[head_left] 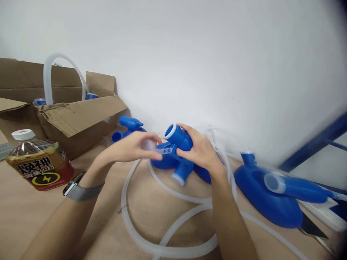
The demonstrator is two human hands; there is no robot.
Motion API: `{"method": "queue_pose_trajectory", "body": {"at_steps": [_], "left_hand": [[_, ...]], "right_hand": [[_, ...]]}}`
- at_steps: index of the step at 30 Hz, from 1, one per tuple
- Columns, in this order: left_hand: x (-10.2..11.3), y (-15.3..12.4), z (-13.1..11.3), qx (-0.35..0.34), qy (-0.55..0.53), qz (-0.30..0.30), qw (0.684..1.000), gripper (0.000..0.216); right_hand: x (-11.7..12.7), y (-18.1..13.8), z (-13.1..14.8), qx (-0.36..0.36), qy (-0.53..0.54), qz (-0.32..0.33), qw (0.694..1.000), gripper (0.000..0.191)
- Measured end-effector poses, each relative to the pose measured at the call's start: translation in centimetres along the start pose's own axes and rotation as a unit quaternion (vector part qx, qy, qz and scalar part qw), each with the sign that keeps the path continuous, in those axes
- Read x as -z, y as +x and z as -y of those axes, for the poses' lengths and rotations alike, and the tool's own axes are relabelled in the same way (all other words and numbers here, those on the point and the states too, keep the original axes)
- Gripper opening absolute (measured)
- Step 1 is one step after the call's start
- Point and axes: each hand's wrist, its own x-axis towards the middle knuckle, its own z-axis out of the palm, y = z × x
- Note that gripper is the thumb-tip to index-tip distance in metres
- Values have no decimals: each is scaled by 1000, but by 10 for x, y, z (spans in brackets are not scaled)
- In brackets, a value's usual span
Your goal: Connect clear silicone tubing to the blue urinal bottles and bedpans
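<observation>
My right hand [199, 150] is wrapped round a blue plastic vessel [179, 139] with a white-rimmed open neck, held just above the table. My left hand [134, 146] pinches a small translucent white cap [148, 145] that hangs on a blue strap from that vessel. A grey watch [78, 189] sits on my left wrist. Below my hands lies a second blue spout with a white end [180, 175]. A translucent white hose [162, 224] loops over the table under both forearms.
A brown drink bottle [39, 162] with a white lid stands at the left. Behind it is an open cardboard box [67, 115] holding another hose and blue parts. More blue vessels [273, 196] lie at the right by the white wall. A blue metal frame [320, 141] runs at far right.
</observation>
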Motion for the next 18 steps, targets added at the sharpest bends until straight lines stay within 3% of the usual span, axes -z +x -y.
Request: {"method": "queue_pose_trajectory", "body": {"at_steps": [4, 8, 11, 13, 15, 18], "left_hand": [[-6, 2, -7, -35, 87, 84, 992, 29], [-3, 1, -11, -92, 107, 71, 987, 16], [14, -7, -12, -83, 84, 41, 992, 18], [31, -17, -9, -22, 83, 19, 996, 24], [48, -28, 1, 77, 111, 43, 990, 32], [65, -40, 29, 267, 189, 122, 937, 38]], "right_hand": [[4, -1, 0, 13, -37, 30, 999, 71], [15, -4, -4, 44, -61, 56, 996, 70], [28, -10, -15, 45, -104, 41, 993, 65], [38, -15, -24, 14, -91, 3, 996, 66], [44, -20, -31, -15, -46, -34, 998, 71], [44, -22, -33, -25, 9, -18, 999, 75]]}}
